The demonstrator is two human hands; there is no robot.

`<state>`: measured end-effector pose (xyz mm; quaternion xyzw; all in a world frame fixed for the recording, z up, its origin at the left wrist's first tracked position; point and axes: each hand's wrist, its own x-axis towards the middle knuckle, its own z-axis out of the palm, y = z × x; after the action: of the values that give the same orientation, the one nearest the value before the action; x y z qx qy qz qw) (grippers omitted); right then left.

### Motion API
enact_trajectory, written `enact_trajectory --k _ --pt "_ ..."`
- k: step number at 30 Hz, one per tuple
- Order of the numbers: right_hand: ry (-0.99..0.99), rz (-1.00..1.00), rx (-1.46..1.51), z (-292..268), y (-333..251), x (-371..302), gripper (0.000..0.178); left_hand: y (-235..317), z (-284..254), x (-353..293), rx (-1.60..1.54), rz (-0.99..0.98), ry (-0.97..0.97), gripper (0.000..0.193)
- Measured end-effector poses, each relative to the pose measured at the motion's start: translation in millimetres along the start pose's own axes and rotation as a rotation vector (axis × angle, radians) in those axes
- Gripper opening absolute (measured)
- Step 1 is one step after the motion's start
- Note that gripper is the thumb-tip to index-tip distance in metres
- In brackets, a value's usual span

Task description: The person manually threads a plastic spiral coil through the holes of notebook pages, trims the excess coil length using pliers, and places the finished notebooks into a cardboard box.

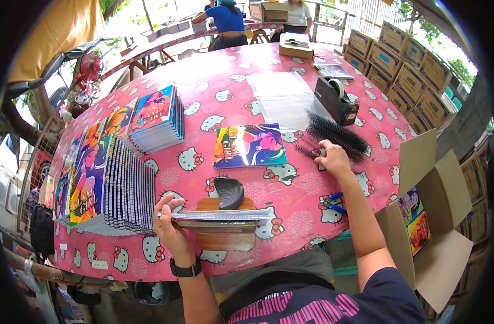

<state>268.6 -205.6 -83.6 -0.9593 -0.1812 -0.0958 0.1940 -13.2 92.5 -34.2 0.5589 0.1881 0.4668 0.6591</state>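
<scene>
My left hand, with a dark watch at the wrist, grips one end of a thin sheaf of punched paper, seen almost edge-on. The sheaf is held over a brown wooden block with a curved black piece behind it. To the right, my right hand reaches to a pile of black spiral binding coils, its thumb and fingers pinched at a coil. Between and beyond the hands lies a spiral notebook with a colourful cover. Blue-handled pliers rest beside my right forearm.
Tall stacks of spiral notebooks stand at the left. A black tape dispenser and clear plastic sheets lie farther back. An open carton holding notebooks is at right, near piled boxes. Two people are beyond the pink table.
</scene>
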Motion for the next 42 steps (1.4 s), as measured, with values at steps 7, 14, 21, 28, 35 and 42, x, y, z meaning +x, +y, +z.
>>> enact_trajectory --k 7,14,21,28,35,42 --pt "0.059 0.029 0.053 -10 -1 3 0.027 0 0 1 0.031 -0.007 0.002 0.033" --pt "-0.126 0.054 0.273 -40 -7 8 0.02 -8 -10 6 0.098 0.037 -0.048 0.038" --pt "0.504 -0.303 0.101 -54 -17 9 0.026 -4 -9 6 0.132 0.086 -0.017 0.043" --pt "-0.214 -0.606 0.627 -110 -113 -71 0.023 32 40 -46 0.965 0.766 -0.231 0.047" --pt "-0.327 -0.526 0.818 -91 -132 -97 0.02 26 62 -49 0.803 0.724 -0.551 0.018" --pt "-0.339 -0.625 0.765 -88 -134 -92 0.016 23 62 -46 0.72 0.739 -0.541 0.015"
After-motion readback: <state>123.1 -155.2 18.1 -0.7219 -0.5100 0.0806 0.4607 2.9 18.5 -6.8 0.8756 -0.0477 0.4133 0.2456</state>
